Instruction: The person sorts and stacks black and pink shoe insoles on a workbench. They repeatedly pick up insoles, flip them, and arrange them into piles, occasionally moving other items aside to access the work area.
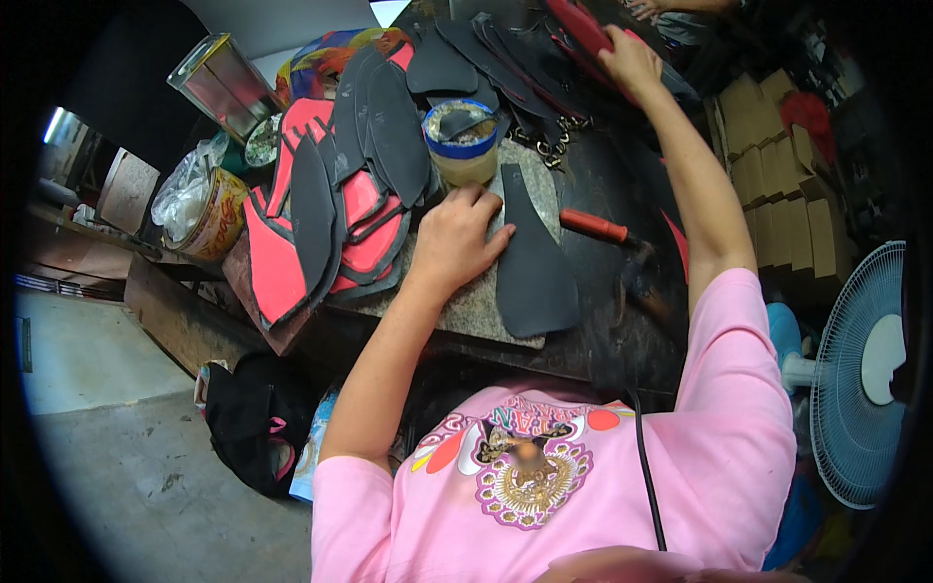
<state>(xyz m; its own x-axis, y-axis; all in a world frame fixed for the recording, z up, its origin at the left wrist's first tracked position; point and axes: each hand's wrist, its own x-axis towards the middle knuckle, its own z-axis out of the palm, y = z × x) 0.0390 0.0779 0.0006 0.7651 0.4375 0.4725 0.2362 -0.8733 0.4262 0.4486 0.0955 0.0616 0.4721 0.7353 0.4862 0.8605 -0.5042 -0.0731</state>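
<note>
Black insole point(533, 267) sits partly on the stone slab point(468, 313), left hand point(457, 238) loosely spread beside it, right hand point(634, 66) seemingly pinching a red piece point(581, 27). One careless left-knuckle nudge could tip that blue-rimmed tub point(459, 150), imo.

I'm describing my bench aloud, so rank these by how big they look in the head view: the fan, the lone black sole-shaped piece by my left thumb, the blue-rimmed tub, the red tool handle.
1. fan, clearly largest
2. black sole-shaped piece
3. blue-rimmed tub
4. red tool handle
</note>
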